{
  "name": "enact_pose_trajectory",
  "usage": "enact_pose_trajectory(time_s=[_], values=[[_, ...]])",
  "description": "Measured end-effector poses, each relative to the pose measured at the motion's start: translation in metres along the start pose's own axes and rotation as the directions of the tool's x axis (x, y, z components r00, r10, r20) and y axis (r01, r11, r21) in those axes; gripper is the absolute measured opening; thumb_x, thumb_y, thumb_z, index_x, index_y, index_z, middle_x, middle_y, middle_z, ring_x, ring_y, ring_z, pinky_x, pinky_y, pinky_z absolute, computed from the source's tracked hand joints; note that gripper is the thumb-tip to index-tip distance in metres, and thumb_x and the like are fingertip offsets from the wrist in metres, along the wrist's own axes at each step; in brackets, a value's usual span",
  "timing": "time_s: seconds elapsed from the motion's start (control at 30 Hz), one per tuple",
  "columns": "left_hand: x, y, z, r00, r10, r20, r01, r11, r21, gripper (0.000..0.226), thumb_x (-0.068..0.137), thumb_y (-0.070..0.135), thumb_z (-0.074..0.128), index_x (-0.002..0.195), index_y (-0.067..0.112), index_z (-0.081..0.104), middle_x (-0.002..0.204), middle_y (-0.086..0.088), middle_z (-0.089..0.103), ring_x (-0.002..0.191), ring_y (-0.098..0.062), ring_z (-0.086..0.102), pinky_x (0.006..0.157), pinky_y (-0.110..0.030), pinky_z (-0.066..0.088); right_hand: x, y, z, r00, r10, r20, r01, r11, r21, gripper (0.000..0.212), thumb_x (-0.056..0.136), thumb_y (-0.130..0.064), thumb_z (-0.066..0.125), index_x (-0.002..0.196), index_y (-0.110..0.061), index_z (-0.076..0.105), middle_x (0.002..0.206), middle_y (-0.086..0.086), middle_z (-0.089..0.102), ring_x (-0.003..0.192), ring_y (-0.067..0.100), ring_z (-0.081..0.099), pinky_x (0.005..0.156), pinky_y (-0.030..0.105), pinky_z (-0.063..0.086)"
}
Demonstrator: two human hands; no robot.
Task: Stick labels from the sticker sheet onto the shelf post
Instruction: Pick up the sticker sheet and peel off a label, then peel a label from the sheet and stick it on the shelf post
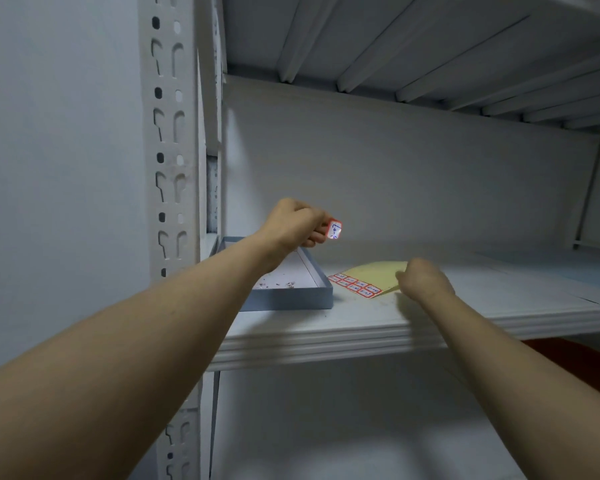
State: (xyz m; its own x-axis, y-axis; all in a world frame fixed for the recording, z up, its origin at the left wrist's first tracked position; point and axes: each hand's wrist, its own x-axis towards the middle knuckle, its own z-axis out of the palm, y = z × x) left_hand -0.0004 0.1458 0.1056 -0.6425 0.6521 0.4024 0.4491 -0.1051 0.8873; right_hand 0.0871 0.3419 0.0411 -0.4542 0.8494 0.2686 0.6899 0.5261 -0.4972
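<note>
My left hand [298,223] is raised above the shelf and pinches one red-bordered white label [334,229] with blue writing. The yellow sticker sheet [374,277] lies on the shelf board, several red-bordered labels along its near-left edge. My right hand [425,280] holds the sheet's right edge with curled fingers. The white slotted shelf post [170,140] stands upright at the left, well to the left of the held label.
A shallow grey-blue box lid [291,294] with small scraps inside sits on the shelf board [326,337] under my left wrist, beside the sheet. Another shelf's ribbed underside [413,46] hangs overhead. A wall lies left of the post.
</note>
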Motion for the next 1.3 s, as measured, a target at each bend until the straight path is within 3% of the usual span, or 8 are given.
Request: enact_pose_trajectory(time_s=[0.1, 0.17, 0.23, 0.3, 0.7, 0.9, 1.17, 1.3], values=[[-0.001, 0.001, 0.005, 0.999, -0.028, 0.039, 0.028, 1.0, 0.003, 0.031, 0.088, -0.002, 0.034, 0.072, 0.003, 0.06, 0.081, -0.016, 0.051, 0.062, -0.019, 0.042, 0.056, -0.023, 0.032, -0.015, -0.01, -0.008, 0.998, -0.05, -0.036, 0.045, 0.989, -0.137, 0.019, 0.086, -0.01, 0.052, 0.101, -0.009, 0.064, 0.111, 0.014, 0.062, 0.103, 0.033, 0.058, 0.078, 0.031, 0.043], [-0.001, 0.0, 0.008, 0.998, -0.041, 0.049, 0.039, 0.999, 0.025, 0.035, 0.087, -0.001, 0.031, 0.069, 0.005, 0.06, 0.078, -0.016, 0.055, 0.06, -0.019, 0.044, 0.056, -0.023, 0.034, -0.02, -0.027, -0.015, 0.991, -0.128, -0.033, 0.132, 0.979, 0.158, 0.012, 0.081, -0.012, 0.056, 0.07, -0.012, 0.062, 0.08, 0.013, 0.06, 0.074, 0.031, 0.056, 0.063, 0.027, 0.038], [-0.001, -0.001, 0.01, 0.997, -0.047, 0.059, 0.045, 0.998, 0.037, 0.034, 0.087, 0.001, 0.031, 0.069, 0.005, 0.06, 0.074, -0.014, 0.057, 0.058, -0.018, 0.045, 0.055, -0.023, 0.036, -0.03, -0.046, -0.024, 0.978, -0.203, 0.044, 0.129, 0.761, 0.636, 0.019, 0.08, -0.012, 0.06, 0.061, -0.012, 0.059, 0.062, 0.008, 0.055, 0.054, 0.023, 0.047, 0.05, 0.024, 0.033], [-0.002, -0.002, 0.009, 0.997, -0.052, 0.062, 0.048, 0.997, 0.06, 0.032, 0.087, 0.002, 0.032, 0.071, 0.005, 0.06, 0.073, -0.012, 0.06, 0.058, -0.018, 0.047, 0.056, -0.023, 0.037, -0.041, -0.058, -0.035, 0.961, -0.266, 0.083, 0.087, 0.568, 0.819, 0.017, 0.082, -0.011, 0.058, 0.067, -0.011, 0.066, 0.064, 0.006, 0.06, 0.053, 0.015, 0.05, 0.049, 0.024, 0.035], [-0.017, -0.003, -0.005, 1.0, -0.022, 0.02, 0.02, 0.996, 0.089, 0.027, 0.087, 0.004, 0.035, 0.079, 0.004, 0.061, 0.07, -0.011, 0.06, 0.06, -0.019, 0.049, 0.058, -0.026, 0.039, -0.073, -0.073, -0.04, 0.901, -0.43, 0.047, 0.241, 0.588, 0.772, 0.014, 0.074, -0.001, 0.072, 0.085, -0.01, 0.07, 0.066, 0.002, 0.063, 0.057, 0.011, 0.053, 0.05, 0.021, 0.034], [-0.034, -0.006, -0.022, 0.996, -0.044, -0.084, 0.042, 0.999, -0.014, 0.015, 0.09, 0.008, 0.044, 0.089, 0.005, 0.059, 0.079, -0.011, 0.056, 0.061, -0.019, 0.047, 0.054, -0.026, 0.038, -0.082, -0.073, -0.031, 0.896, -0.441, -0.056, 0.264, 0.426, 0.865, 0.018, 0.078, 0.0, 0.07, 0.084, -0.016, 0.068, 0.071, 0.005, 0.063, 0.05, 0.003, 0.054, 0.046, 0.014, 0.038], [-0.074, -0.013, -0.041, 0.999, 0.015, -0.045, -0.009, 0.99, 0.138, 0.019, 0.084, 0.024, 0.069, 0.073, 0.009, 0.067, 0.07, -0.005, 0.064, 0.056, -0.01, 0.052, 0.053, -0.021, 0.043, -0.12, -0.082, -0.018, 0.888, -0.455, -0.063, 0.198, 0.256, 0.946, 0.016, 0.08, -0.001, 0.069, 0.091, -0.013, 0.068, 0.073, -0.003, 0.069, 0.055, 0.002, 0.059, 0.052, 0.014, 0.044], [-0.089, -0.011, -0.053, 0.999, 0.017, -0.046, -0.006, 0.974, 0.228, 0.024, 0.085, 0.025, 0.068, 0.074, 0.004, 0.065, 0.067, -0.004, 0.062, 0.056, -0.01, 0.051, 0.055, -0.022, 0.044, -0.14, -0.088, -0.012, 0.888, -0.453, -0.085, 0.269, 0.359, 0.894, 0.027, 0.083, -0.011, 0.069, 0.11, -0.009, 0.066, 0.089, -0.001, 0.065, 0.071, 0.006, 0.057, 0.057, 0.013, 0.044]])
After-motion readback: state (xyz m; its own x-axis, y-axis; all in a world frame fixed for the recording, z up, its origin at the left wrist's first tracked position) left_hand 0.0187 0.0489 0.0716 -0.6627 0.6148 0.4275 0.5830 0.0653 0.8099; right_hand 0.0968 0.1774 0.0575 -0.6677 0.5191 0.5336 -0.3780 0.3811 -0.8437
